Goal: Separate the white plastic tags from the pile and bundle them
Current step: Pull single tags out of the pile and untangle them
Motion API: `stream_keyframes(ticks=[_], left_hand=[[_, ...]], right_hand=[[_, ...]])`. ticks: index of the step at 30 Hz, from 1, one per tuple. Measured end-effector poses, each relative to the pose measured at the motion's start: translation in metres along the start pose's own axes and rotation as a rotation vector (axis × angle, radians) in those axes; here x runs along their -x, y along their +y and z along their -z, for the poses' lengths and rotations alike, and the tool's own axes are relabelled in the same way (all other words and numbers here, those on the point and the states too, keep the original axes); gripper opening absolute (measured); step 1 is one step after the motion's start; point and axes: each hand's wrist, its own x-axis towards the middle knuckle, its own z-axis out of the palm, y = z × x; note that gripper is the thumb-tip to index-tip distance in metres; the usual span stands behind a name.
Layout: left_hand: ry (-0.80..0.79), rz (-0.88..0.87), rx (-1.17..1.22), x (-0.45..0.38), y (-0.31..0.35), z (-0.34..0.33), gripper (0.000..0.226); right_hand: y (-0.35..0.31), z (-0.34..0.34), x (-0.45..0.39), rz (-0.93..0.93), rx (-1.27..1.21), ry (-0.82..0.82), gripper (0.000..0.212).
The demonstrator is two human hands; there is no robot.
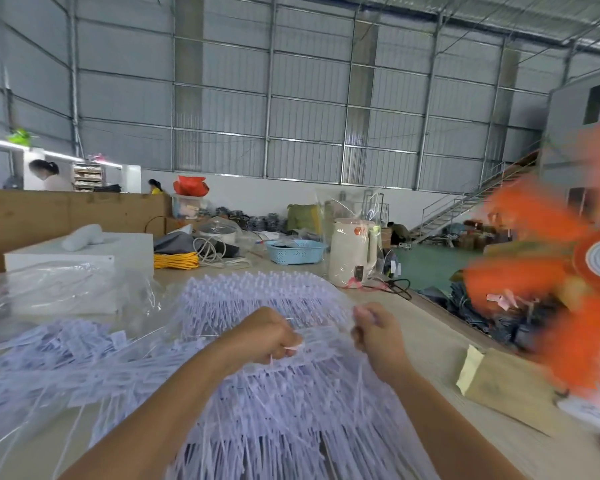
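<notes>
White plastic tags (284, 403) lie heaped across the tabletop (440, 341) under both forearms. Left hand (274, 336) and right hand (374, 329) each pinch 1 strand of tags stretched between their curled grips; beyond stands a cream kettle (352, 252).

Metal-walled warehouse (291, 98), cluttered worktable (430, 327)

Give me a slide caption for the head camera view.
Both hands, left and right, grip white plastic tags over the pile.
</notes>
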Motion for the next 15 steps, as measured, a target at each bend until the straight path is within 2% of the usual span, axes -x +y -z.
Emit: stream_keyframes(ticks=[2,4,6,10,13,15], left_hand=[[0.093,-0.028,-0.025,-0.003,-0.002,0.001,0.035],[0.151,-0.074,-0.063,-0.008,-0.004,0.002,0.037],[0.157,-0.102,-0.127,-0.011,-0.01,0.0,0.04],[0.134,-0.104,-0.218,-0.015,-0.024,-0.007,0.041],[0.114,-0.084,-0.209,-0.015,-0.026,-0.005,0.035],[0.091,-0.095,-0.222,-0.013,-0.019,-0.004,0.028]], right_hand=[[-0.005,0.012,-0.008,-0.203,-0.243,0.106,0.026],[-0.016,0.016,-0.015,-0.264,-0.393,0.095,0.028],[-0.034,0.015,-0.016,-0.26,-0.407,-0.043,0.024],[-0.064,0.008,-0.007,-0.266,-0.223,-0.441,0.025],[-0.075,-0.007,-0.001,-0.302,-0.337,-0.514,0.027],[-0.074,-0.017,0.001,-0.296,-0.235,-0.493,0.03]])
